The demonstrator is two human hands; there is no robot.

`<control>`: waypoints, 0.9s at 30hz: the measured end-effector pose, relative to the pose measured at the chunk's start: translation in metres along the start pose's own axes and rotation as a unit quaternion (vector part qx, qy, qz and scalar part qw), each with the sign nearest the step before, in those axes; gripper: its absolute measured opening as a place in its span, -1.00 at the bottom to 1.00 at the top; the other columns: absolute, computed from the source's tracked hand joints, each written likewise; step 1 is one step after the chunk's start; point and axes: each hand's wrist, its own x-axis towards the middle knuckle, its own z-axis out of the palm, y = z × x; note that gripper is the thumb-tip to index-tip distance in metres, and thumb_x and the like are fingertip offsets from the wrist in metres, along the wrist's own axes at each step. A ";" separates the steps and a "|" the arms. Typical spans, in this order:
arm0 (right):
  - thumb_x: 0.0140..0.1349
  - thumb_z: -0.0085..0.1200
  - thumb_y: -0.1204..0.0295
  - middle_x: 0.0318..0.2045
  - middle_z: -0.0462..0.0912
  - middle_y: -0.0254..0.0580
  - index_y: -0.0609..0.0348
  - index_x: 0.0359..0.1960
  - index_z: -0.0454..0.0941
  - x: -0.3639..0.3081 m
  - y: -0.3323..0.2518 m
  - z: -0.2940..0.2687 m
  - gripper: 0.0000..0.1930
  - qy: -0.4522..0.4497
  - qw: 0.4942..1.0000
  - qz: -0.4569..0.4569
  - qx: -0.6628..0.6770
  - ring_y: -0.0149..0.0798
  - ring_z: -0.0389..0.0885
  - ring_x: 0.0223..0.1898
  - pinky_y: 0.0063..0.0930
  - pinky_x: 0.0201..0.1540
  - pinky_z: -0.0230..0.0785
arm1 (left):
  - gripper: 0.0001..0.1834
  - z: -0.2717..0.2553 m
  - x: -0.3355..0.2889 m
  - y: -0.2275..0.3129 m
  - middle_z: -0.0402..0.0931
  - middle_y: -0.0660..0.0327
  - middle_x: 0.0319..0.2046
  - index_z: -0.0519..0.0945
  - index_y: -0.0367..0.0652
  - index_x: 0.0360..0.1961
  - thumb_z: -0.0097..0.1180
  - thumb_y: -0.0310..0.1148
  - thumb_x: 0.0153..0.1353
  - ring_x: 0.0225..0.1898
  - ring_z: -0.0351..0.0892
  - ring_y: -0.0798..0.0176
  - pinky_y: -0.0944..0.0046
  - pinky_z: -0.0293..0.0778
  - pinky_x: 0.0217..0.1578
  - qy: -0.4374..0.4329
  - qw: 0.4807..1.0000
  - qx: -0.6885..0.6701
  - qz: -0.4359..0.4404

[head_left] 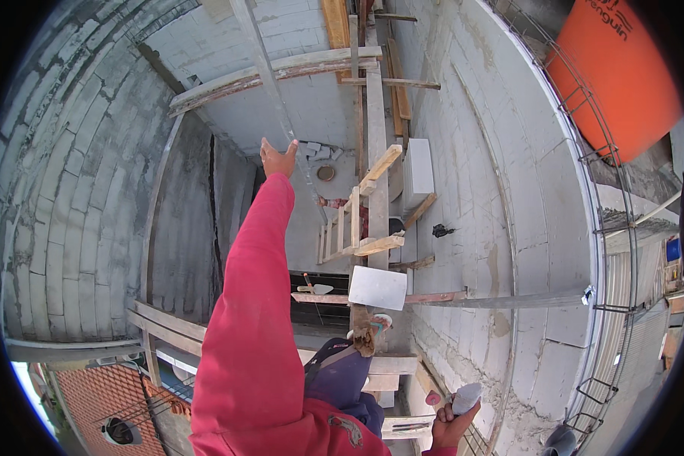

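My left arm, in a red sleeve, stretches out over the drop. Its hand [279, 159] is open, thumb and fingers apart, beside a long straight grey bar [270, 80]; whether it touches the bar I cannot tell. Low on the right, my right hand [450, 430] is closed round what looks like a trowel with a pale grey blade [467, 397] and a reddish handle end [433, 397]. Far below, another person's hand [322, 201] is at the bar's lower end. A white block [378, 288] lies on a plank near my knees.
A wooden ladder [356, 215] leans up from the floor below. A second trowel [315, 289] lies on a narrow board. Grey block walls [76, 190] rise around the shaft, with timber beams [273, 72] across it. Steel rebar [623, 205] and an orange tank [615, 76] stand right.
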 end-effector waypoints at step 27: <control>0.59 -0.28 0.01 -0.02 0.56 -0.31 0.01 0.32 0.41 -0.060 -0.033 0.126 -0.51 -0.226 0.890 -0.223 -0.328 -0.49 0.46 -0.28 -0.65 -0.48 0.12 | -0.33 -0.344 -0.035 0.280 0.59 -0.27 0.03 0.50 -0.39 0.20 0.33 -0.08 0.27 0.08 0.60 -0.19 -0.01 0.47 0.14 0.077 0.893 -0.163 0.412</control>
